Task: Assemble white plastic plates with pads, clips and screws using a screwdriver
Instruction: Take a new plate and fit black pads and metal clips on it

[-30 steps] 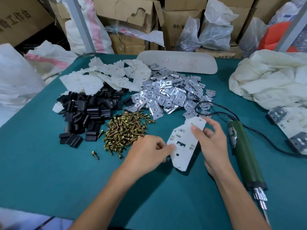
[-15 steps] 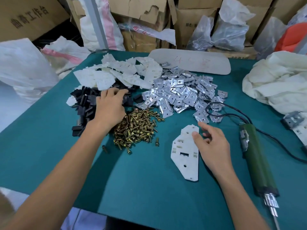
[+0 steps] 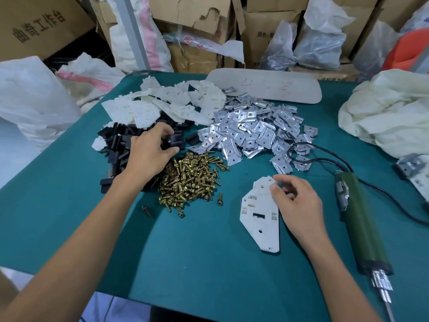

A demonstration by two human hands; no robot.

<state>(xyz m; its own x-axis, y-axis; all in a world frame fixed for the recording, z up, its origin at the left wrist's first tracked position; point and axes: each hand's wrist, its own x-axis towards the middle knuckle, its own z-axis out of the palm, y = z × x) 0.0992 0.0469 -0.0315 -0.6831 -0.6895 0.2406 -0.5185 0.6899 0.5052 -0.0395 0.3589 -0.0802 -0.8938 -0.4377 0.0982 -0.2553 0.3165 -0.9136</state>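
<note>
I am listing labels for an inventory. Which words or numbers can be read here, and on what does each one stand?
"曲奇工作台": black print on the cardboard box at far left.
"4 5" then one unclear character: red handwriting on the grey board.
Small print on the middle box: too small to read.

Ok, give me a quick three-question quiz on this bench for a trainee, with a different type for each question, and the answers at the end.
1. True or false: the green screwdriver lies on the table, in neither hand.
2. What is the left hand doing? A: resting flat on the table. B: gripping a black pad at the pad pile. C: holding the screwdriver.
3. Short answer: which hand is at the single white plate?

Key: 1 true; 2 B; 3 the right hand.
</note>
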